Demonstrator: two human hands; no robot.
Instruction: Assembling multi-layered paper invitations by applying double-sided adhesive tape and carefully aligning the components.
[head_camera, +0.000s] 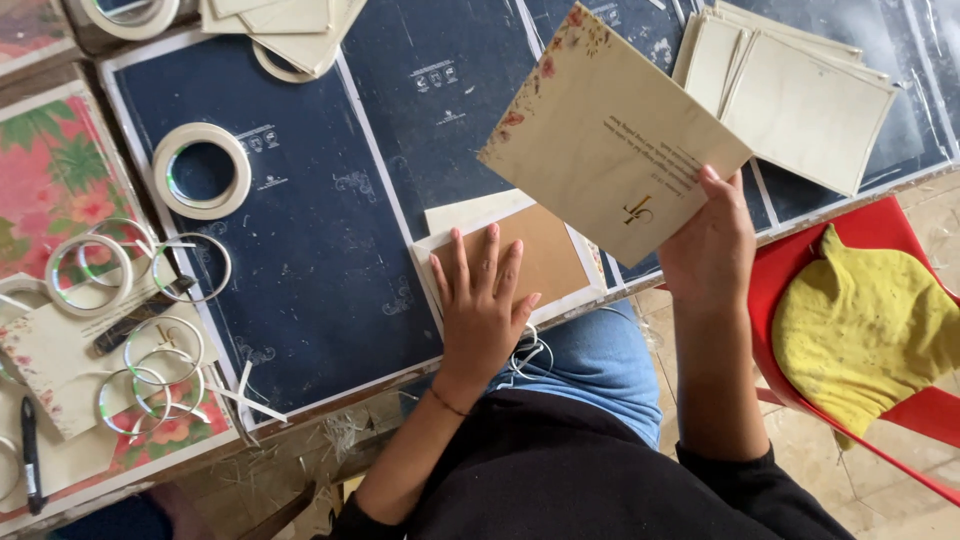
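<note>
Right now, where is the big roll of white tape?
In the head view, the big roll of white tape lies flat on the dark blue sheet, far left of the left hand.

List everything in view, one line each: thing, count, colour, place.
table: one, dark blue, centre
brown card: one, brown, table's near edge
floral card: one, cream, raised above table
card stack: one, cream, upper right
large tape roll: one, white, upper left
empty tape rings: several, clear, left
red chair: one, right
yellow cloth: one, on the chair
left hand: flat on the brown card
right hand: holds the floral card
</note>
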